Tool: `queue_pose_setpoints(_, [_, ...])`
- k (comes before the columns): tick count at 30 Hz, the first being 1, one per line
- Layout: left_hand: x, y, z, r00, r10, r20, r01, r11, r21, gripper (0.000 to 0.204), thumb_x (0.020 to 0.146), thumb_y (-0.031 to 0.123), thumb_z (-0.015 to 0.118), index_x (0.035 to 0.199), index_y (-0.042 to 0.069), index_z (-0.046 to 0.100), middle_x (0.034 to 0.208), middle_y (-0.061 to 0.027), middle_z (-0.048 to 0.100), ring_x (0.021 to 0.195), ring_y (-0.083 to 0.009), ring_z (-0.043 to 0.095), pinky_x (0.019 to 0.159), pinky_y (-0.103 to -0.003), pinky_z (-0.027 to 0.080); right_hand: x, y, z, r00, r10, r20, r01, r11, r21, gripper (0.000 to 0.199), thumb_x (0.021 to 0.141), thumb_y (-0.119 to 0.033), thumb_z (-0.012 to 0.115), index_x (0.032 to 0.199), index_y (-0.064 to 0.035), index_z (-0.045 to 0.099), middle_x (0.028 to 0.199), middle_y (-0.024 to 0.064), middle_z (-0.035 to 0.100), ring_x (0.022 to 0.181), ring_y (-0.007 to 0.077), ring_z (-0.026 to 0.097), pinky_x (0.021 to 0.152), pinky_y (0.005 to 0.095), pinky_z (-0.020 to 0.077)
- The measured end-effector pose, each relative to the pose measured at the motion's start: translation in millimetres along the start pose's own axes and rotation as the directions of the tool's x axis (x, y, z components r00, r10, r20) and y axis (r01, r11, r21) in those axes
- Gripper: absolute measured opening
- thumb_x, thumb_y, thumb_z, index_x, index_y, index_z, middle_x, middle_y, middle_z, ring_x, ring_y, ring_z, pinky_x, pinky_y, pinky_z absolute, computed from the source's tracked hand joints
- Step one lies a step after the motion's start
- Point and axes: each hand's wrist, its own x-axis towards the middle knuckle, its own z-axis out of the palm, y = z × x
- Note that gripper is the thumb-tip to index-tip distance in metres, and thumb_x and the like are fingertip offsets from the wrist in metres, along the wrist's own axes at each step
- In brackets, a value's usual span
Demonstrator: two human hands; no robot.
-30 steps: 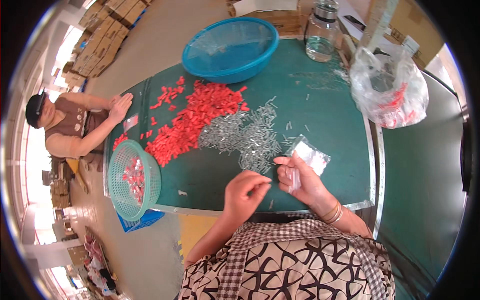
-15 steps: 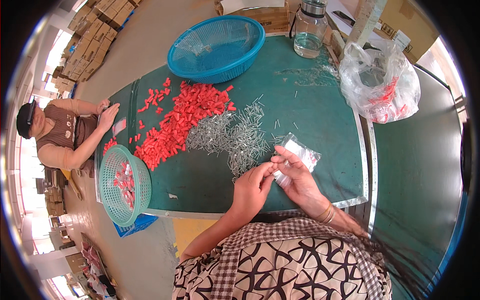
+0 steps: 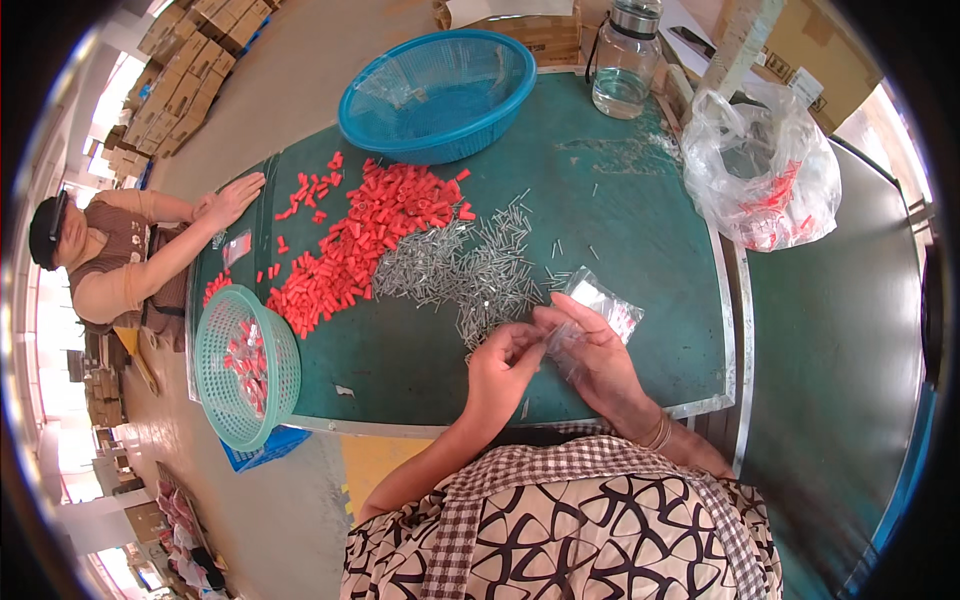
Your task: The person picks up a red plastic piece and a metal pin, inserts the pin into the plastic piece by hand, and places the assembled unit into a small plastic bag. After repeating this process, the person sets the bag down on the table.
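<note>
My right hand [image 3: 590,355] holds a small clear plastic bag [image 3: 598,300] just above the green table [image 3: 640,220]. My left hand [image 3: 503,365] meets it at the bag's mouth with fingers pinched on a small piece I cannot make out. Right in front of both hands lies a heap of thin metal pins [image 3: 470,275]. A bigger heap of red plastic pieces [image 3: 365,245] spreads to the left of the pins.
A green mesh basket [image 3: 245,365] with filled packets hangs over the table's left edge. A blue basket [image 3: 438,95], a glass jar [image 3: 625,60] and a big clear bag [image 3: 765,180] stand at the back. Another person's hands [image 3: 230,200] rest at the far left.
Both hands have stayed together at the small bag near the pin heap. The other person's hand has shifted a little along the table's left end.
</note>
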Motion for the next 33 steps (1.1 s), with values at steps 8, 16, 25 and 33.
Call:
queue_pose_setpoints(8, [1.5, -0.1, -7.2, 0.998, 0.039, -0.047, -0.041, 0.999, -0.030, 0.008, 0.091, 0.003, 0.060, 0.098, 0.000, 0.058, 0.085, -0.0047, 0.064, 0.066, -0.0074, 0.058, 0.061, -0.021, 0.047, 0.1, -0.4, -6.6, 1.000, -0.031, -0.005, 0.031, 0.998, 0.055, 0.045, 0.089, 0.009, 0.042, 0.133, 0.0003, 0.048, 0.128, 0.0173, 0.055, 0.117, 0.0263, 0.054, 0.104, 0.0386, 0.0413])
queue_pose_setpoints(16, [4.8, 3.8, -11.0, 0.999, 0.018, -0.039, -0.028, 0.958, -0.284, 0.006, 0.090, 0.000, 0.056, 0.096, 0.001, 0.056, 0.086, -0.0099, 0.064, 0.064, -0.0115, 0.058, 0.063, -0.024, 0.048, -4.4, -18.3, -18.0, 0.995, -0.013, -0.100, 0.026, 0.990, 0.136, 0.031, 0.094, -0.005, 0.048, 0.124, -0.0010, 0.054, 0.086, 0.0045, 0.059, 0.062, 0.0090, 0.047, 0.056, 0.0227, 0.0388])
queue_pose_setpoints(25, [5.0, 3.1, -8.9, 0.994, -0.045, 0.100, 0.094, 0.822, -0.561, 0.023, 0.093, 0.000, 0.050, 0.116, 0.002, 0.052, 0.091, -0.0098, 0.064, 0.069, -0.0110, 0.054, 0.063, -0.024, 0.045, -12.2, -13.9, -5.0, 0.983, -0.047, -0.180, -0.033, 0.908, -0.418, 0.027, 0.092, -0.017, 0.064, 0.114, -0.0015, 0.063, 0.075, -0.0049, 0.057, 0.055, 0.0016, 0.041, 0.048, 0.0178, 0.0303])
queue_pose_setpoints(33, [0.1, 1.0, 2.9, 0.989, -0.063, 0.131, 0.107, 0.925, -0.365, 0.025, 0.095, 0.004, 0.051, 0.121, 0.002, 0.049, 0.087, -0.0074, 0.063, 0.068, -0.0107, 0.056, 0.064, -0.023, 0.047, -4.0, -0.2, -0.9, 0.984, -0.175, -0.043, 0.144, 0.906, -0.397, 0.014, 0.090, -0.006, 0.064, 0.101, 0.0016, 0.062, 0.089, 0.0040, 0.063, 0.079, 0.0109, 0.060, 0.072, 0.0253, 0.0500])
